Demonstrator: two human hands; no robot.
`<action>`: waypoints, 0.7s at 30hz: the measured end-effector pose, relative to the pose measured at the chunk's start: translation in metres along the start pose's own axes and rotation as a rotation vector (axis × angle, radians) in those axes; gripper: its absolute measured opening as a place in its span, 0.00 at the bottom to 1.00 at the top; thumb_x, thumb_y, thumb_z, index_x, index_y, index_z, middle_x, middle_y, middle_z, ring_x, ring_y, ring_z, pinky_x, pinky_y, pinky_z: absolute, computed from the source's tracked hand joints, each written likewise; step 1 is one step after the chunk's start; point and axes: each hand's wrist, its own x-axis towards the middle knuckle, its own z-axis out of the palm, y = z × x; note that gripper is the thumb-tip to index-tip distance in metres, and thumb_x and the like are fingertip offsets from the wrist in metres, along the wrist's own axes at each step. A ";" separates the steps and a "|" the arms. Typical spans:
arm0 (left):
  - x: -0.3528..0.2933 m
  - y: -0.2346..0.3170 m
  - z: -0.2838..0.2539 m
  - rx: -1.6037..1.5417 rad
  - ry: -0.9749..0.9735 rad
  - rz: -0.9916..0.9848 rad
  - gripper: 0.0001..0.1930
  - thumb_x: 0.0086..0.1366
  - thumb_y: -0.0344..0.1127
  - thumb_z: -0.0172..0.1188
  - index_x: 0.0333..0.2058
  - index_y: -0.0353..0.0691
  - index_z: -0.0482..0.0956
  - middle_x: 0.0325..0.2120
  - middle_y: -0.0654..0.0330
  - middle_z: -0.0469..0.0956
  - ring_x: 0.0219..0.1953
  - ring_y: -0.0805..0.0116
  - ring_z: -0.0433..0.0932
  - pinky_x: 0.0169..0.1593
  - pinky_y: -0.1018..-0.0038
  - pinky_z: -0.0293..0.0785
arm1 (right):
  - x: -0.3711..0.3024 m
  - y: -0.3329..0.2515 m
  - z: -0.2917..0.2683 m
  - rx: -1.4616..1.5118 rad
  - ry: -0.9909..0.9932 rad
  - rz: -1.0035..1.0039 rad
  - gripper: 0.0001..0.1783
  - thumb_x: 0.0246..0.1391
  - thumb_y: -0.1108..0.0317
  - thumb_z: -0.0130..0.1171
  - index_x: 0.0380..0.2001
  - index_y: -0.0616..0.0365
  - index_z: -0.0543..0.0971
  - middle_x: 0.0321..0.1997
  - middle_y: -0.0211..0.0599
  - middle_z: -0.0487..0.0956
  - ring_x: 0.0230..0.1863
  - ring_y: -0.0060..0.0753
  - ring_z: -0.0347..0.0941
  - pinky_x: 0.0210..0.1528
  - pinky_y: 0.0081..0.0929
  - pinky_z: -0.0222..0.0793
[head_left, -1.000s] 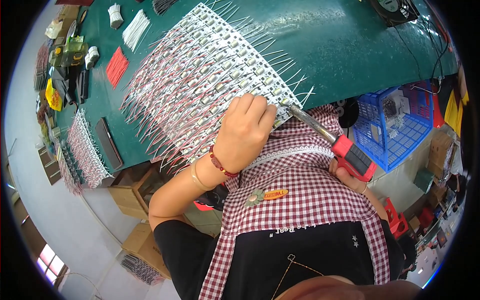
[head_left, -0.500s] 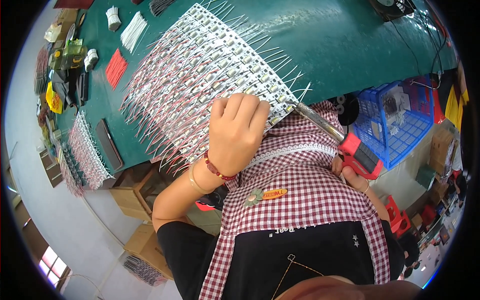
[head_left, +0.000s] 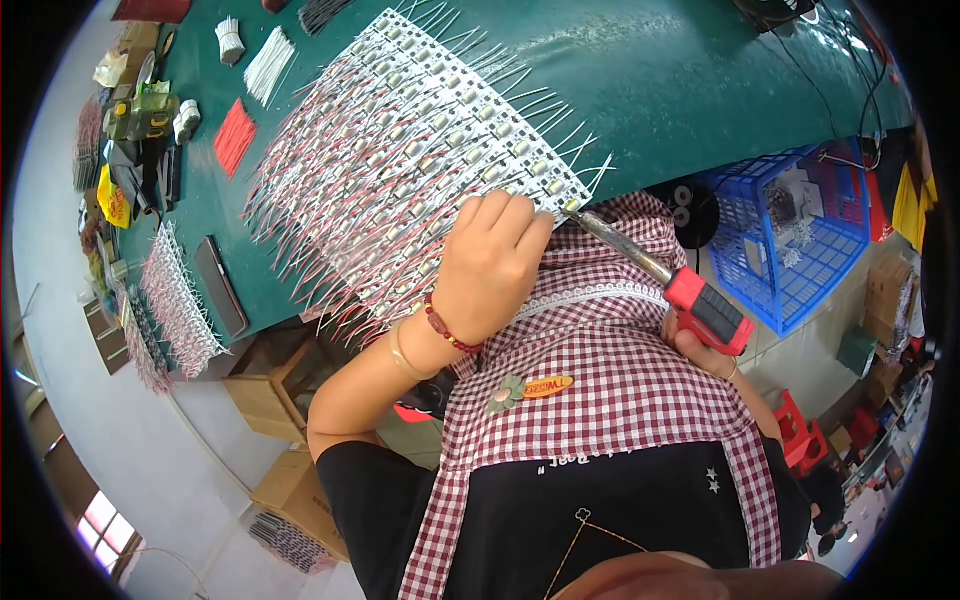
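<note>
While left hand (head_left: pixel 492 268) presses flat on panel (head_left: pixel 400 160) | right hand (head_left: pixel 700 350) grips soldering iron (head_left: pixel 660 280), tip at panel edge.

**Packages and labels around the worktop**

Well to the left of the left hand's fingers (head_left: pixel 505 215), at the far-left edge of the green worktop (head_left: pixel 700 80), lies a small yellow packet (head_left: pixel 113 198) with dark print. Below the fingers, on the checked apron, sits an orange oval label (head_left: pixel 547 385) beside a flower-shaped badge. Lower left of the fingers, under the worktop, brown cardboard boxes (head_left: pixel 290 490) stand stacked on the floor. Far right of the fingers, past the blue basket, another cardboard box (head_left: pixel 885 290) stands. No screen can be made out.
</note>
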 end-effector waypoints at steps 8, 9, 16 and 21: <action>0.001 0.000 0.000 -0.001 -0.027 0.018 0.09 0.48 0.22 0.60 0.31 0.36 0.78 0.22 0.59 0.65 0.28 0.61 0.67 0.33 0.68 0.63 | 0.011 -0.008 0.005 -0.108 0.020 -0.185 0.08 0.36 0.73 0.62 0.25 0.60 0.77 0.24 0.38 0.76 0.22 0.41 0.73 0.23 0.33 0.66; 0.001 0.000 -0.001 0.000 -0.029 0.016 0.09 0.48 0.22 0.60 0.31 0.36 0.78 0.22 0.60 0.65 0.27 0.61 0.67 0.33 0.68 0.63 | 0.010 -0.007 0.006 -0.116 0.052 -0.198 0.08 0.35 0.74 0.62 0.25 0.60 0.77 0.23 0.38 0.76 0.21 0.41 0.73 0.23 0.33 0.66; 0.002 0.000 -0.001 0.015 -0.046 0.018 0.09 0.47 0.22 0.60 0.30 0.36 0.78 0.22 0.60 0.65 0.27 0.62 0.67 0.32 0.68 0.63 | 0.011 -0.009 0.006 -0.123 0.028 -0.178 0.08 0.33 0.75 0.61 0.24 0.60 0.77 0.22 0.38 0.75 0.21 0.41 0.73 0.22 0.32 0.67; 0.004 0.001 -0.002 0.031 -0.054 0.012 0.09 0.46 0.22 0.60 0.30 0.36 0.78 0.22 0.60 0.65 0.27 0.62 0.67 0.32 0.68 0.64 | 0.011 0.001 0.004 -0.127 0.024 -0.178 0.08 0.35 0.73 0.63 0.23 0.60 0.77 0.23 0.38 0.76 0.21 0.41 0.73 0.23 0.31 0.67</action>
